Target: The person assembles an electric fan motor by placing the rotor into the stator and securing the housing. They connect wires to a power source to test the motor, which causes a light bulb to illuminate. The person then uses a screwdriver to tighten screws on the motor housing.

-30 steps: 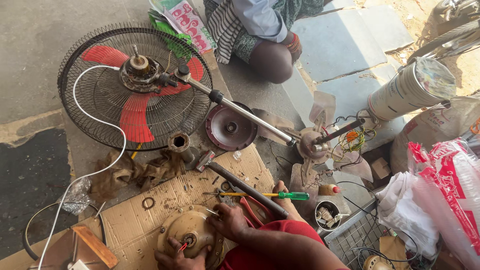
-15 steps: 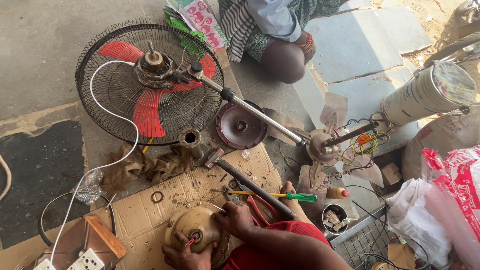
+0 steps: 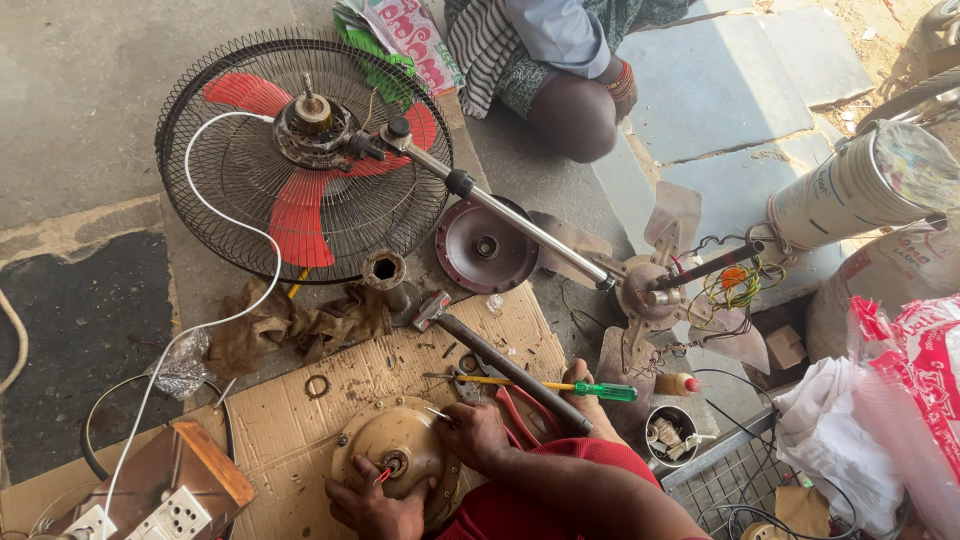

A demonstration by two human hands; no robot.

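From the head camera we look down on a round, dull-gold metal motor housing (image 3: 395,455) lying flat on a sheet of brown cardboard (image 3: 300,400) spread over the floor, at the bottom centre of the view. Our left hand (image 3: 372,505) comes in from below with the palm down, its fingers curled over the near rim of the housing just beside the centre hub, where short red wires stick out. Our right hand (image 3: 470,432) reaches in from the right, forearm crossing above a red-clothed knee, and its fingertips are pinched narrowly around a thin metal pin (image 3: 437,412) that rests against the upper right edge of the housing.

Just beyond the right hand lie a yellow-shafted screwdriver with a green handle (image 3: 560,386), a long dark iron bar with a hammer-like head (image 3: 500,360) and a pair of red-handled pliers (image 3: 520,412), all on the cardboard. A crumpled brown rag (image 3: 290,325) sits near the cardboard's far edge.

Further off, a black wire fan guard with red blades (image 3: 300,155) lies on the concrete, its chrome pole (image 3: 520,222) running towards a grey cross-shaped base (image 3: 650,295). A dark red round cover (image 3: 487,246) lies under the pole. Another person (image 3: 560,70) sits at the top of the view. A white socket board (image 3: 170,515) is at the lower left.
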